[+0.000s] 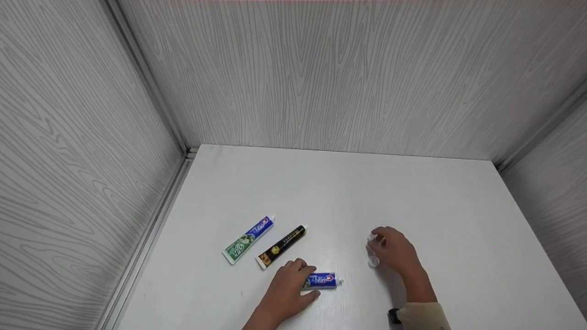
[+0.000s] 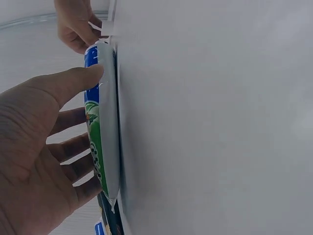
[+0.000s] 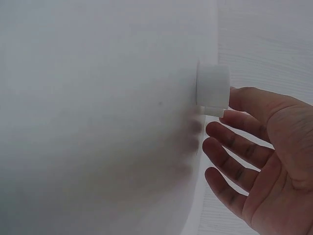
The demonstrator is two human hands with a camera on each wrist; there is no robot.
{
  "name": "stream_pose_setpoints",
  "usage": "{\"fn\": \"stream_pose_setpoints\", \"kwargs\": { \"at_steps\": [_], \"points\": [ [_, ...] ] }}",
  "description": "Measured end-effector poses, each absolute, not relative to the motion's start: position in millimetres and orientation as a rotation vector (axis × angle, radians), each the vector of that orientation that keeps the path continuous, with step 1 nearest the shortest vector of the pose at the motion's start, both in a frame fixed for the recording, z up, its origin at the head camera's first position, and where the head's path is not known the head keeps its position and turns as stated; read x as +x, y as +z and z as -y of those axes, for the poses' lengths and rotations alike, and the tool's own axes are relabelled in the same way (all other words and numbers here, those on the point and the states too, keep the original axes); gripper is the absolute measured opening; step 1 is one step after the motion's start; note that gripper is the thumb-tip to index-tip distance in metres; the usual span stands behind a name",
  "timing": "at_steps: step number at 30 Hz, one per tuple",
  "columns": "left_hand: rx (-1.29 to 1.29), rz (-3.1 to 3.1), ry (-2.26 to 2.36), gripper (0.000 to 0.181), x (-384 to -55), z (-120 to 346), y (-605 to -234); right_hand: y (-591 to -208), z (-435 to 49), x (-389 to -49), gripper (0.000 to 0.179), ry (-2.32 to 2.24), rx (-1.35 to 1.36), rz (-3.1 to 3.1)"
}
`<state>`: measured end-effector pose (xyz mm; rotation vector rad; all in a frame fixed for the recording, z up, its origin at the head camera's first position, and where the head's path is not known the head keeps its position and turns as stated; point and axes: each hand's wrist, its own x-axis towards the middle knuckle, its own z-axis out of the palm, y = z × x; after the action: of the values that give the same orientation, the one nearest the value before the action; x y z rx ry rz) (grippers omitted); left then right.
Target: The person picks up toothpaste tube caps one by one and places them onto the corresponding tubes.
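A blue, white and green toothpaste tube (image 1: 323, 280) lies flat at the front middle, nozzle pointing right. My left hand (image 1: 286, 288) holds it across its rear half, thumb on the near side and fingers on the far side. In the left wrist view the thumb rests on the blue part of the tube (image 2: 108, 127). To the right, my right hand (image 1: 395, 251) pinches a small white cap (image 1: 371, 237) between thumb and index finger, low at the table. A second white cap (image 1: 373, 261) stands just nearer; in the right wrist view this cap (image 3: 213, 85) hides the thumb tip.
Left of my left hand lie a black and gold tube (image 1: 282, 246) and another blue and green toothpaste tube (image 1: 249, 239), both slanting up to the right. The white table (image 1: 348, 192) meets wood-grained panels (image 1: 321, 78) at the back and sides.
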<state>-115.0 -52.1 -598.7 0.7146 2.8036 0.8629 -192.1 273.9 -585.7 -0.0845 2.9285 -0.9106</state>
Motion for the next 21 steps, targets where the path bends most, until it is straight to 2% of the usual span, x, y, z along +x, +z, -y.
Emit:
{"fn": "stream_pose_setpoints", "kwargs": {
  "at_steps": [10, 21],
  "points": [
    [0.746, -2.813, 0.811, 0.051, -114.7, 44.6, -605.1, -588.4, -271.4, -193.3, 0.028, -0.951, -0.097, -2.907],
    [0.772, -2.846, 0.756, 0.040, -114.6, 40.2, -601.1, -585.4, -270.4, -196.1, 0.013, -0.875, -0.086, -2.912]
  ]
}}
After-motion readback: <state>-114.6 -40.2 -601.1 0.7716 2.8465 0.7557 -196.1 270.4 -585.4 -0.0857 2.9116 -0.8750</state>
